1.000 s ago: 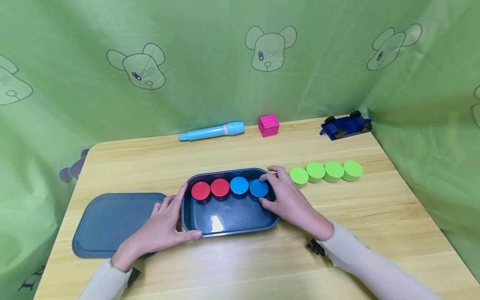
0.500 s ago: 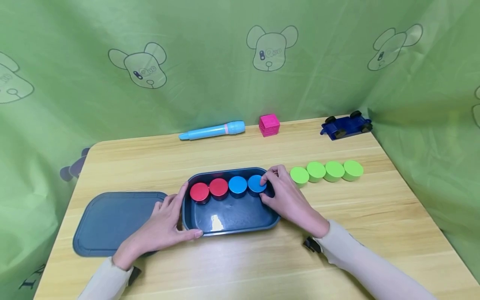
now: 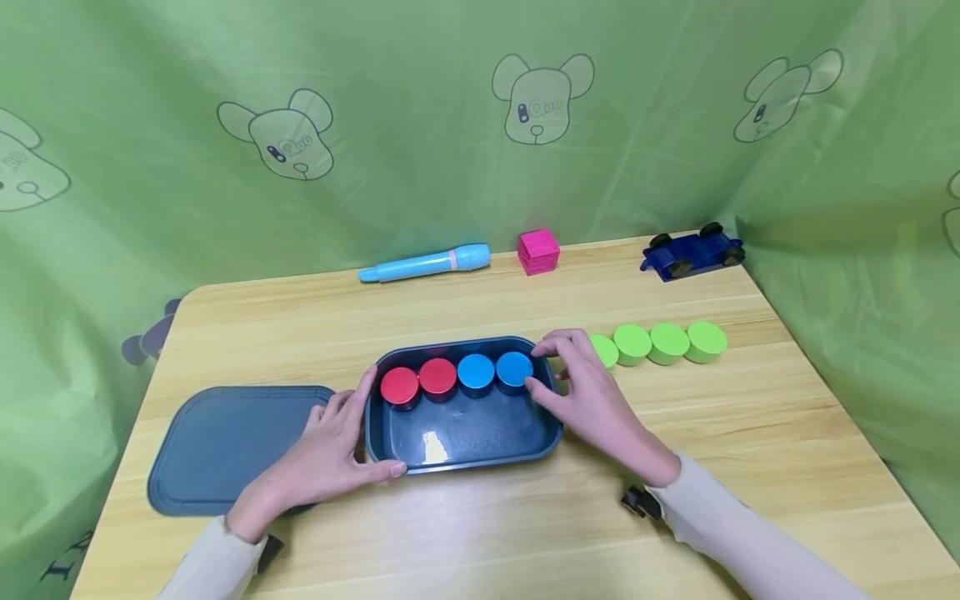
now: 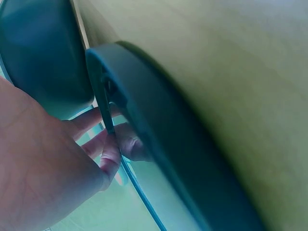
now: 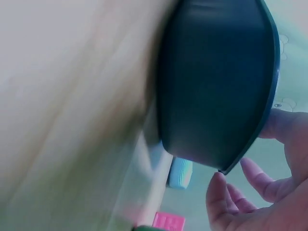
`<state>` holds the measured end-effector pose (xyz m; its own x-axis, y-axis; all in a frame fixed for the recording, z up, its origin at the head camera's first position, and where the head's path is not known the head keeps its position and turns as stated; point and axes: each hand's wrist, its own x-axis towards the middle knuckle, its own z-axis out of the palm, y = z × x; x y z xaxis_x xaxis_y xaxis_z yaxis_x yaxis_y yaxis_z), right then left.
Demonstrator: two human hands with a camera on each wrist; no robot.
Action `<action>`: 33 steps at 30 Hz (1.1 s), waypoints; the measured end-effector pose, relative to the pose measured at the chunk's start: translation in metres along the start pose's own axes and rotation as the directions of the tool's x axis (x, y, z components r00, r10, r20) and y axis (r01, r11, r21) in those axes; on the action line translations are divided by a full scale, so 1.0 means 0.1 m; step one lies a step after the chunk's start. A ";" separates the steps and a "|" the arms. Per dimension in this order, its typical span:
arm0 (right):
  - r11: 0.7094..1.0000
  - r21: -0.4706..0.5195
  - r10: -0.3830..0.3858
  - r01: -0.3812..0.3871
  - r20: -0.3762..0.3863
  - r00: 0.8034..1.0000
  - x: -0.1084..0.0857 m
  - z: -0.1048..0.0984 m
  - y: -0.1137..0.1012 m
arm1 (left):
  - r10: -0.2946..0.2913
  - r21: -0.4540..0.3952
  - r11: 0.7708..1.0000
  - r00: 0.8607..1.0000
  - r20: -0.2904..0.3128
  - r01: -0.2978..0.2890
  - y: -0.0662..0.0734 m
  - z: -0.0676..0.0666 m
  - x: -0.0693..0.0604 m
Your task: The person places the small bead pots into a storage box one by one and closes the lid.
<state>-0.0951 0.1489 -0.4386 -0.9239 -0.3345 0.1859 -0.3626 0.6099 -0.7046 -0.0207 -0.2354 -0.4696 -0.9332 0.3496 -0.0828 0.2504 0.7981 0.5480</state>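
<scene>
Light-blue baton [image 3: 423,263], pink cube [image 3: 538,252], dark-blue toy car [image 3: 693,252] — mouse-printed green curtain [image 3: 412,167] behind.

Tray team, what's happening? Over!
Left grip on tray, left end. Right grip at right end. Two red discs, two blue discs inside. Right grip partly hides green disc.

left hand [image 3: 327,454] spread, right hand [image 3: 592,396] loosely curved, thumb [image 3: 549,398] apart from fingers [image 3: 564,343], sleeved forearms [image 3: 750,529] angled inward

On the wooden table [image 3: 480,533]: dark tray [image 3: 487,435], flat lid [image 3: 232,442] at left, green discs [image 3: 667,343] at right; along the far edge, blue stick [image 3: 420,265], pink cube [image 3: 538,252], toy car [image 3: 693,253].
</scene>
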 end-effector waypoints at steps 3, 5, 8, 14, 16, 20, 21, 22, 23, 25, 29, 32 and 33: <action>1.000 -0.001 -0.030 0.030 -0.035 0.999 -0.04 -0.07 0.03 | -0.006 -0.007 1.000 1.000 0.006 0.006 0.00 -0.01 0.00; 0.998 -0.016 -0.054 0.054 -0.064 0.996 -0.06 -0.11 0.06 | -0.012 -0.010 1.000 1.000 0.011 0.012 0.00 -0.01 0.00; 0.995 -0.027 -0.094 0.092 -0.107 0.990 -0.08 -0.19 0.12 | -0.017 -0.009 1.000 1.000 0.013 0.017 0.01 -0.01 0.00; 0.995 0.026 -0.088 0.094 -0.168 0.982 -0.16 -0.35 0.29 | -0.021 -0.005 1.000 1.000 0.011 0.021 0.00 -0.01 0.00; 0.997 0.043 -0.062 0.071 -0.190 0.980 -0.19 -0.41 0.35 | -0.022 -0.008 1.000 1.000 0.012 0.022 0.01 -0.01 -0.01; 0.998 0.046 -0.020 0.032 -0.228 0.974 -0.27 -0.55 0.47 | -0.021 -0.015 1.000 1.000 0.012 0.021 0.01 -0.01 -0.01; 0.999 0.045 -0.015 0.026 -0.236 0.972 -0.29 -0.58 0.50 | -0.020 -0.017 1.000 1.000 0.012 0.020 0.01 -0.01 -0.01; 0.999 0.044 -0.009 0.020 -0.242 0.970 -0.30 -0.61 0.53 | -0.019 -0.017 1.000 1.000 0.012 0.019 0.01 -0.01 -0.01; 0.999 0.044 -0.004 0.016 -0.251 0.968 -0.32 -0.65 0.56 | -0.018 -0.018 1.000 1.000 0.013 0.019 0.01 -0.01 -0.01; 0.999 0.040 0.010 0.001 -0.270 0.963 -0.34 -0.72 0.63 | -0.017 -0.020 1.000 1.000 0.014 0.018 0.01 -0.01 -0.02; 0.997 0.029 0.072 -0.067 -0.300 0.951 -0.39 -0.85 0.77 | -0.016 -0.021 1.000 1.000 0.015 0.017 0.00 -0.01 -0.02; 0.991 0.012 0.127 -0.130 -0.313 0.941 -0.44 -0.95 0.88 | -0.016 -0.020 1.000 1.000 0.015 0.016 0.00 0.00 -0.01; 0.989 0.006 0.140 -0.146 -0.317 0.938 -0.45 -0.98 0.91 | -0.015 -0.020 1.000 1.000 0.015 0.015 0.00 0.00 -0.01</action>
<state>-0.0983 0.2897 -0.4444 -0.9563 -0.0005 0.2923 -0.2230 0.6479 -0.7284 -0.0195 -0.2358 -0.4694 -0.9328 0.3451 -0.1033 0.2311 0.7933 0.5632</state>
